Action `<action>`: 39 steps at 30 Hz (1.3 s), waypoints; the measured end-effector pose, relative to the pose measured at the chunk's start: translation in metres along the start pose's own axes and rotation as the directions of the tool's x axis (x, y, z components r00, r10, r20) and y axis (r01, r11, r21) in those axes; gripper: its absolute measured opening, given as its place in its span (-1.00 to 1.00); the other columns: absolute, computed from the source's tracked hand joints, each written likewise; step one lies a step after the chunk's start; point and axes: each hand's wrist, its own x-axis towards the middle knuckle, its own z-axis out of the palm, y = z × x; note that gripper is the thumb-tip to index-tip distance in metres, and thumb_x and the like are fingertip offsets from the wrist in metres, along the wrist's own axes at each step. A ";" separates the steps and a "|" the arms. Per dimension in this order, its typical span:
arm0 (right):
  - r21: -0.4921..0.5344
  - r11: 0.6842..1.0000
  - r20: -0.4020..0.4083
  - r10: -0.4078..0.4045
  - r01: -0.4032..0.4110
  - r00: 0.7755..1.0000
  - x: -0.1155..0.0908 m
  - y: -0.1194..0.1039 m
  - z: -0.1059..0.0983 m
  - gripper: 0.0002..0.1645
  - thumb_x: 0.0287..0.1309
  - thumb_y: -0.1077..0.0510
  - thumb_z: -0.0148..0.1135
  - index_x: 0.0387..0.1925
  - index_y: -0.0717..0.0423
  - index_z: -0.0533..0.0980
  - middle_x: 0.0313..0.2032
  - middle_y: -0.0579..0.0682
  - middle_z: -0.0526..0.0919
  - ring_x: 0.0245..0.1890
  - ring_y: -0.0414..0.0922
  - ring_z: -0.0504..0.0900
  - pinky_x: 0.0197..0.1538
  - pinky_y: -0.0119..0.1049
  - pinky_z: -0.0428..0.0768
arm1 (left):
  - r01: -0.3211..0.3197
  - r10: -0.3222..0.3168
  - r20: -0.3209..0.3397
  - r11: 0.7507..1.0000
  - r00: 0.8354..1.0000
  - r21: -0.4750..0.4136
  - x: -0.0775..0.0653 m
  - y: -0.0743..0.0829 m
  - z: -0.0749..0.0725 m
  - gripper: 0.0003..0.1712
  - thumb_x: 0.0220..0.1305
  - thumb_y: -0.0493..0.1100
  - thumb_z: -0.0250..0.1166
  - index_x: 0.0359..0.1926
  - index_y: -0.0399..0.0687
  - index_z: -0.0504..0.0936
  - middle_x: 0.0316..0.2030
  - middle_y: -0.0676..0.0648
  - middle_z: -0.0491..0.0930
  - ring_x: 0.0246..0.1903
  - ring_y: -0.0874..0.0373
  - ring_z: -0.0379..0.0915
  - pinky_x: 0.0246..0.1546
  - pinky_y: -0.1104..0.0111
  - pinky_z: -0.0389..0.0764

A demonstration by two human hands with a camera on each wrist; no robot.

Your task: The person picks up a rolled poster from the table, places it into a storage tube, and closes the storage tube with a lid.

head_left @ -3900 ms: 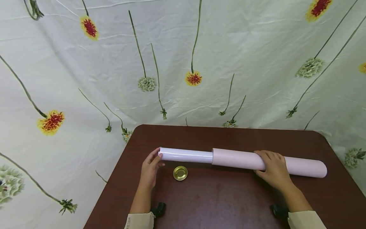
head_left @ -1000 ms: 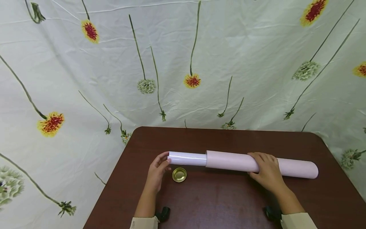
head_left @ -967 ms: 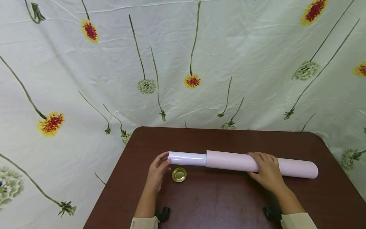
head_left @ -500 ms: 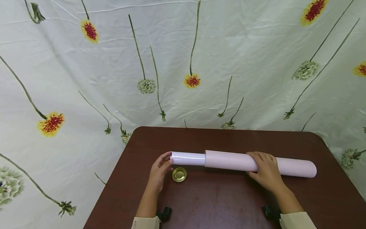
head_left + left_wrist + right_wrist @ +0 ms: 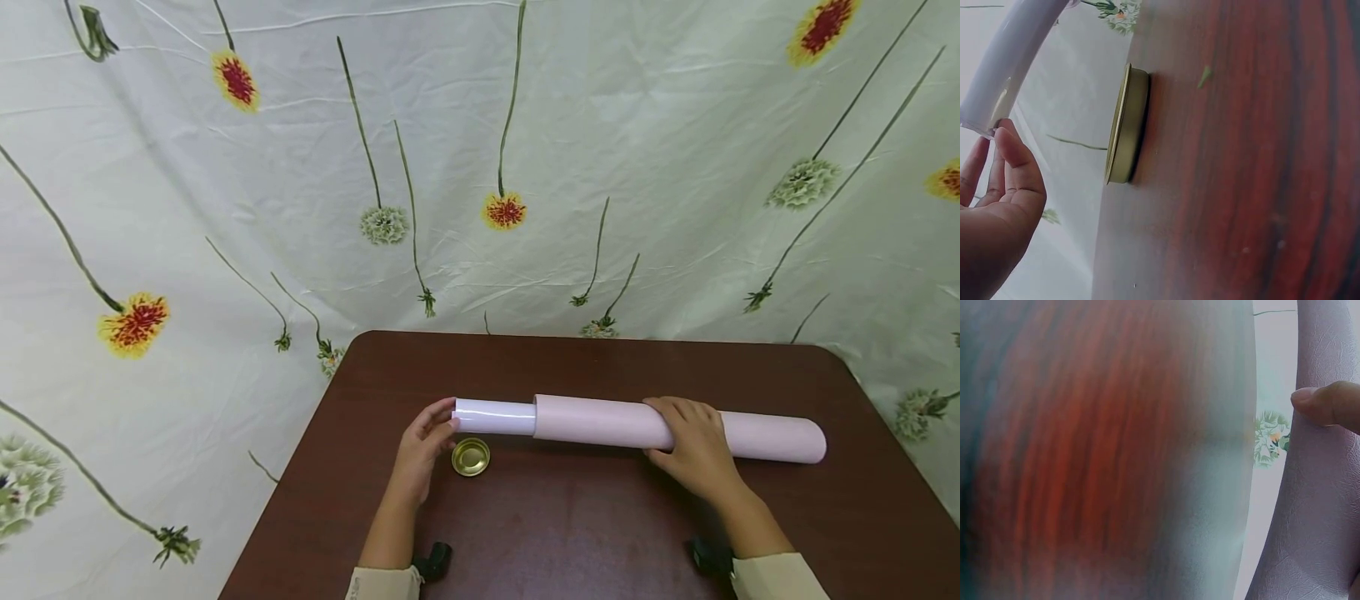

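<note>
A roll of glossy white sheet [image 5: 493, 417] sticks out of the left end of a long pale pink tube [image 5: 592, 419]. My left hand [image 5: 422, 446] holds the roll's free left end between thumb and fingers; the left wrist view shows the thumb [image 5: 1013, 147] at its rim. My right hand [image 5: 696, 442] grips the tube right of its middle from above, fingers over the far side. In the right wrist view its thumb [image 5: 1322, 403] lies against the tube's textured surface. The part of the roll inside the tube is hidden.
A shallow round gold metal cap [image 5: 471, 457] rests on the dark brown table [image 5: 570, 517], just below the roll and close to my left hand. Behind the table hangs a white flower-print cloth [image 5: 450, 275].
The white roll has slid rightward into the pink tube, so a shorter length shows. My left hand moved right with it. Tube and right hand shifted slightly left; the cap stayed put.
</note>
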 end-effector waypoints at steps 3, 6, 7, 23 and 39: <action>0.001 1.000 0.005 0.004 -0.004 1.000 0.000 0.000 0.000 -0.05 -0.37 0.15 0.70 0.19 0.04 0.49 0.03 0.15 0.60 0.11 0.19 0.49 0.20 0.20 0.22 | 0.005 -0.005 0.009 1.000 1.000 0.008 0.001 0.000 0.001 -0.51 0.33 -0.23 0.31 0.27 -0.19 0.53 -0.01 0.00 0.62 -0.17 0.22 0.54 -0.18 0.37 0.57; 0.006 1.000 0.011 0.007 -0.007 1.000 0.001 -0.001 0.000 -0.06 -0.36 0.15 0.69 0.20 0.04 0.49 0.04 0.15 0.60 0.11 0.20 0.49 0.20 0.21 0.22 | 0.011 -0.011 0.012 1.000 1.000 0.014 0.001 -0.001 0.001 -0.51 0.32 -0.23 0.32 0.26 -0.19 0.54 0.02 -0.04 0.63 -0.17 0.21 0.54 -0.17 0.35 0.57; 0.008 1.000 0.014 0.008 -0.008 1.000 0.001 -0.001 0.001 -0.06 -0.36 0.15 0.69 0.20 0.04 0.49 0.04 0.15 0.60 0.11 0.20 0.49 0.21 0.21 0.21 | 0.012 -0.012 0.013 1.000 1.000 0.018 0.001 -0.001 0.001 -0.51 0.33 -0.22 0.31 0.26 -0.18 0.54 0.02 -0.04 0.63 -0.17 0.21 0.54 -0.17 0.35 0.57; 0.011 1.000 0.017 0.004 -0.004 1.000 0.002 -0.006 0.003 -0.04 -0.38 0.15 0.71 0.20 0.03 0.50 0.06 0.15 0.61 0.12 0.20 0.49 0.21 0.20 0.21 | 0.009 -0.010 0.033 0.999 0.999 0.044 0.001 -0.007 0.006 -0.51 0.32 -0.23 0.31 0.26 -0.17 0.54 0.04 -0.07 0.61 -0.16 0.22 0.54 -0.14 0.35 0.57; 0.012 1.000 0.027 0.007 -0.007 1.000 0.002 -0.008 0.009 -0.04 -0.37 0.14 0.71 0.21 0.01 0.50 0.08 0.14 0.61 0.12 0.19 0.50 0.24 0.21 0.21 | -0.017 0.012 0.049 0.996 0.999 0.088 0.000 -0.012 0.009 -0.53 0.33 -0.20 0.32 0.25 -0.09 0.57 0.14 -0.12 0.62 -0.13 0.23 0.57 -0.16 0.30 0.60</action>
